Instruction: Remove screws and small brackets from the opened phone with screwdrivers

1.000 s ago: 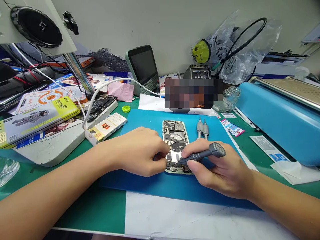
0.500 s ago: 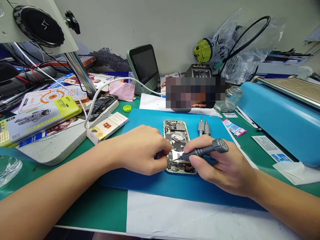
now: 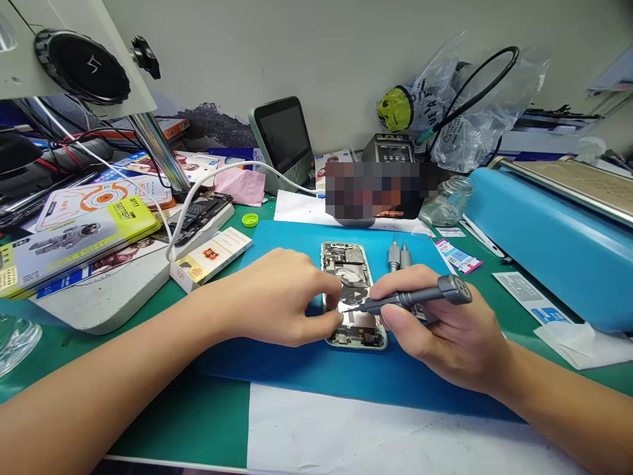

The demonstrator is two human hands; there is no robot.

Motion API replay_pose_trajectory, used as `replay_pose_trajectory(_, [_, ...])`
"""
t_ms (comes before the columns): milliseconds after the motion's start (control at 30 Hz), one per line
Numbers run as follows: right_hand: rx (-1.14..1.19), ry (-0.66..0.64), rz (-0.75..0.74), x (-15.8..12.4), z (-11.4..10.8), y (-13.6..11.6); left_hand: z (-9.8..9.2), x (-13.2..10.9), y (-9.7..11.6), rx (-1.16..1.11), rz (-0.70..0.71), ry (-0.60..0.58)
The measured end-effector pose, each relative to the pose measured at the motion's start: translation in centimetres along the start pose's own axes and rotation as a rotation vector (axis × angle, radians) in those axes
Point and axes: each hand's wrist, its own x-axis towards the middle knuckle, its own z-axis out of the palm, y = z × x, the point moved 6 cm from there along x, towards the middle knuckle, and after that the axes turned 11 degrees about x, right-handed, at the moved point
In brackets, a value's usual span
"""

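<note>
An opened smartphone (image 3: 356, 277) lies on the blue mat (image 3: 277, 363) with its inner parts bare. My left hand (image 3: 287, 300) reaches over its left edge, the thumb and index finger bent with a gap between their tips. Whether those tips touch the phone I cannot tell. Between the fingers and thumb of my right hand (image 3: 445, 330) is a dark grey precision screwdriver (image 3: 415, 298). It is held nearly level, its thin tip pointing left over the silvery lower part of the phone, close to my left fingertips. Two grey screwdriver-like tools (image 3: 399, 253) lie just behind my right hand.
At the left stand a white cigarette-style box (image 3: 212, 257), a yellow battery package (image 3: 79, 244) and a microscope-like stand (image 3: 161, 152). A blue machine (image 3: 548, 251) borders the right side. Behind the mat are a glass jar (image 3: 448, 201), a smart display (image 3: 284, 142) and a green cap (image 3: 250, 220).
My right hand and the screwdriver have shifted slightly right, and the driver lies flatter. My left thumb and index finger have moved a little further over the phone. The view has tilted slightly.
</note>
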Motion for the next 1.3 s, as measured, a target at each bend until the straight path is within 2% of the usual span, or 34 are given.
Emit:
replay_pose_trajectory(300, [-0.034, 0.045, -0.02, -0.4, -0.6, -0.5, -0.4, 0.1, 0.3, 0.01, 0.057, 0.109])
replay_pose_trajectory(667, [0.003, 0.08, 0.004, -0.4, -0.6, 0.0, -0.7, 0.0, 0.6, 0.004, 0.097, 0.148])
replay_pose_trajectory(900, [0.053, 0.118, 0.131, -0.4, -0.9, 0.8, -0.7, -0.1, 0.6, -0.014, 0.114, 0.172])
replay_pose_trajectory(1067, [0.043, 0.137, 0.098, -0.3, -1.1, 1.0, -0.7, 0.0, 0.5, -0.039, 0.108, 0.175])
replay_pose_trajectory(1233, [0.277, 0.214, 0.25, -0.8, -0.8, 2.1, -0.5, 0.0, 0.9, -0.066, 0.122, 0.168])
replay_pose_trajectory(1300, [0.346, 0.249, 0.238, -0.9, -0.7, 2.1, -0.5, 0.0, 1.1, -0.079, 0.127, 0.169])
